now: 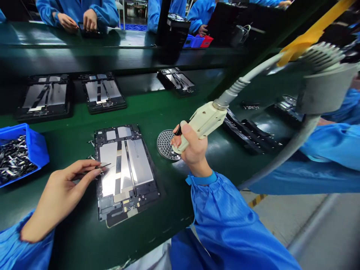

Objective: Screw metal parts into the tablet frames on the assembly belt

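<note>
Your left hand (60,197) is over the left edge of the open black-framed tablet housing with silver panels (126,172). Its thumb and forefinger are pinched on a thin dark metal sliver (104,165), with the other fingers lying close alongside, not clenched. You are grasping the cream-coloured electric screwdriver (201,123) in your clenched right hand (191,148), and its thick grey cable (253,71) rises toward the far right. Your hand hides the bit, so contact with the round perforated metal disc (165,144) just to its left cannot be confirmed.

The housing lies flat on the green bench mat (165,187), between the two hands. Two small metal pieces (90,143) lie just off its left edge. To your left stands a blue plastic bin of dark metal parts (19,157). Three similar housings (102,92) sit farther along the far side of the mat, and a stack of black frames (250,135) lies to the right. Across the far side of the bench, a co-worker in a blue smock (75,13) is working with both hands on a dark item
</note>
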`<state>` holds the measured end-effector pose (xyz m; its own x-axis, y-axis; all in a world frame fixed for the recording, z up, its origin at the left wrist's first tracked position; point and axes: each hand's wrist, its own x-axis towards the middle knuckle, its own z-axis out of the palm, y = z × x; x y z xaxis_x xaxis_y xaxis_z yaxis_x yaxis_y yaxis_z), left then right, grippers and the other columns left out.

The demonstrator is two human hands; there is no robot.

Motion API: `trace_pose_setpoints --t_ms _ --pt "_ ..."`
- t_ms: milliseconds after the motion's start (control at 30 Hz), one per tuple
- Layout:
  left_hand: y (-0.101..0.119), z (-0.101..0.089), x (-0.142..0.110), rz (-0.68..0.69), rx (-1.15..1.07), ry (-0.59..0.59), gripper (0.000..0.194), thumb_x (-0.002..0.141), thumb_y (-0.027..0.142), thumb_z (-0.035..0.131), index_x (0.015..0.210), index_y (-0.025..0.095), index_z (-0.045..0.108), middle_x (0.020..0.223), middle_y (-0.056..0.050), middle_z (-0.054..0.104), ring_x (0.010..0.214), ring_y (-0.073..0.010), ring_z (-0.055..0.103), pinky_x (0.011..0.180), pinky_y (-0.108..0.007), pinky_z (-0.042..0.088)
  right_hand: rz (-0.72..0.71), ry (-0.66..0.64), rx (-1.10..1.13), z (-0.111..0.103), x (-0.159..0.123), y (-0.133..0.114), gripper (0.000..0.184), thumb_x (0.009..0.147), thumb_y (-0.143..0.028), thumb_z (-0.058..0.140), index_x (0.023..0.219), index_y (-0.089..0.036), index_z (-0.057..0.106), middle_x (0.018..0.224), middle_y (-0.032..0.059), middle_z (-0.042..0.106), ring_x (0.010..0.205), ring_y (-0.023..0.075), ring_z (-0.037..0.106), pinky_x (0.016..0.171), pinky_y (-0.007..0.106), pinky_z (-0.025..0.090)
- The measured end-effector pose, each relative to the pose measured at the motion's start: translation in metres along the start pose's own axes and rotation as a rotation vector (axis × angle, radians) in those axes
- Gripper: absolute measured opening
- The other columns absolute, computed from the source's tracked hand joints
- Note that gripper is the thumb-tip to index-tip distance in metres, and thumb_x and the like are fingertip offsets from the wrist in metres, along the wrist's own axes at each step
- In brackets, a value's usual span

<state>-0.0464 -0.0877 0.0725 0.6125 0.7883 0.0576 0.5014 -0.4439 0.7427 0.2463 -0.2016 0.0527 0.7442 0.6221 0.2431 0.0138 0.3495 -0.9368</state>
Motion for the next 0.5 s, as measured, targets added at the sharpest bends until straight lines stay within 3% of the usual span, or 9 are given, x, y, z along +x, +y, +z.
trace_pose_setpoints --t_ms 200,333,500 --pt "0.003 0.003 0.001 -0.027 -0.058 -0.043 0.030 0.085 0.052 0.065 0.089 0.024 0.073 0.091 -0.003 0.076 0.081 -0.0214 0.072 0.068 -0.027 0.059 -0.042 0.021 -0.036 0.003 0.002 -0.002 0.041 0.074 -0.056 0.081 0.063 -0.021 0.065 0.041 -0.0046 0.048 0.039 0.0128 0.048 0.045 0.028 0.044" --pt "0.007 0.011 -0.003 0.042 -0.110 -0.109 0.026 0.089 0.043 0.062 0.086 0.019 0.074 0.089 -0.004 0.074 0.079 -0.0176 0.067 0.066 -0.025 0.050 -0.085 0.076 -0.003 0.000 -0.006 -0.022 0.044 0.067 -0.063 0.080 0.067 -0.021 0.070 0.039 -0.0053 0.043 0.034 0.0109 0.040 0.040 0.027 0.039" --pt "0.009 0.021 -0.007 0.060 -0.163 -0.227 0.008 0.087 0.022 0.069 0.082 0.017 0.074 0.066 0.003 0.066 0.058 -0.0100 0.054 0.059 -0.022 0.037 -0.119 -0.190 0.027 0.023 -0.034 -0.058 0.042 0.074 -0.064 0.072 0.077 -0.022 0.076 0.040 -0.0045 0.036 0.036 0.0114 0.034 0.042 0.030 0.035"
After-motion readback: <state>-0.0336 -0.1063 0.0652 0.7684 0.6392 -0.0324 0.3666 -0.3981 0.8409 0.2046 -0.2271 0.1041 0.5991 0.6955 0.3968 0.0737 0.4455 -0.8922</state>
